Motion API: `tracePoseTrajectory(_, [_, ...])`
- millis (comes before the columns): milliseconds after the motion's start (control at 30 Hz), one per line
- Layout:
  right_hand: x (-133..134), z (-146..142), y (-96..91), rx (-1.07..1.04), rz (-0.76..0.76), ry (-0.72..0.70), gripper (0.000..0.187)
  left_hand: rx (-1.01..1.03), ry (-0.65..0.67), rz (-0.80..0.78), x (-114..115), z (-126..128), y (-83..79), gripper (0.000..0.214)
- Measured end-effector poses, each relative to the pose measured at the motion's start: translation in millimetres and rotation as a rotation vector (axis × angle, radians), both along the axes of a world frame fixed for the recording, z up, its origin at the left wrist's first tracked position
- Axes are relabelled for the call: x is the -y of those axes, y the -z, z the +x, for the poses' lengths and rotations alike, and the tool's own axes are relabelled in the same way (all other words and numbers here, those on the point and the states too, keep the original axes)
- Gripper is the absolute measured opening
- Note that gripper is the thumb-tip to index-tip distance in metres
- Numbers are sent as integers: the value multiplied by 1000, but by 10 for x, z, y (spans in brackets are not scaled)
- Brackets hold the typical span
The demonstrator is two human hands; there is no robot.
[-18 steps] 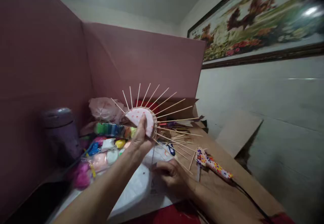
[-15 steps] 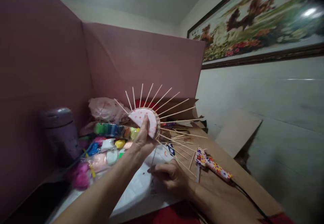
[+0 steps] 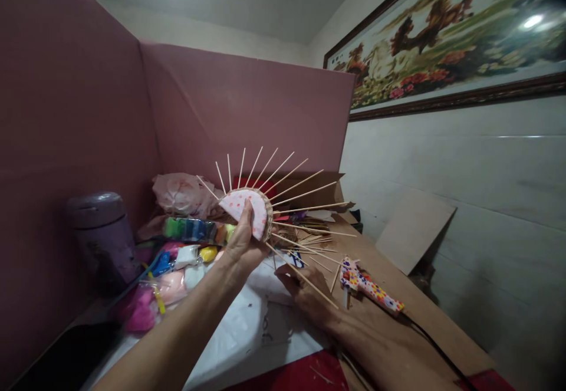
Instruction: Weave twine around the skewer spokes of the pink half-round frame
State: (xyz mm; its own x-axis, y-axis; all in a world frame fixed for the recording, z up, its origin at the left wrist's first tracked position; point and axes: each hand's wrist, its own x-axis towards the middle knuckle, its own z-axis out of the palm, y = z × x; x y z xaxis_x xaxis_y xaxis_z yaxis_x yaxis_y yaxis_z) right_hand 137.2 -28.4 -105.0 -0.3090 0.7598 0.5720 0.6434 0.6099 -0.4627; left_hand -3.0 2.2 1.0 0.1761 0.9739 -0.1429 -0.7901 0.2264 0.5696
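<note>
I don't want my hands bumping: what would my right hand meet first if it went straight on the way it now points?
Most likely your left hand, around its heel, since the right hand points up and leftward in the picture. Depth is unclear; it might pass underneath.

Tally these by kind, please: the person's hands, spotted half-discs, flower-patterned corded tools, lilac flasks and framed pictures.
Hands: 2 (left hand, right hand)
Spotted half-disc: 1
Flower-patterned corded tool: 1
Lilac flask: 1
Framed picture: 1
Total: 6
</note>
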Motion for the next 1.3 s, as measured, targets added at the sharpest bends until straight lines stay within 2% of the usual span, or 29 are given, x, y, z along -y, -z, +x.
tracePoseTrajectory(67, [50, -38, -8, 28, -39, 2, 22, -5, -48, 13, -17, 3, 16, 32])
tracePoseTrajectory(167, [127, -102, -4, 10, -89, -88, 21, 7, -96, 56, -46, 23, 41, 29])
tracePoseTrajectory(400, [216, -175, -17, 1, -108, -209, 24, 138, -133, 139, -92, 88, 128, 18])
tracePoseTrajectory(533, [353, -277, -94, -53, -115, -307, 22, 18, -120, 188, -47, 141, 226, 24])
tracePoseTrajectory(667, [460, -349, -135, -61, -69, -320, 21, -93, -91, 206, -5, 198, 312, 26])
tracePoseTrajectory(800, [477, -319, -119, -133, -26, -336, 25, -111, -103, 224, -28, 215, 369, 17])
tracePoseTrajectory(967, [527, -275, -190, -224, 69, -295, 27, -93, 28, 318, -39, 195, 393, 16])
tracePoseTrajectory(1100, [568, -275, -267, -302, 29, -223, 28, 6, 167, 291, -42, 201, 415, 16])
tracePoseTrajectory(1200, [553, -271, -266, -290, 31, -194, 28, 61, 192, 266, -60, 211, 446, 13])
tracePoseTrajectory(1300, [528, -269, -235, -292, 23, -239, 29, 84, 183, 270, -64, 215, 460, 11])
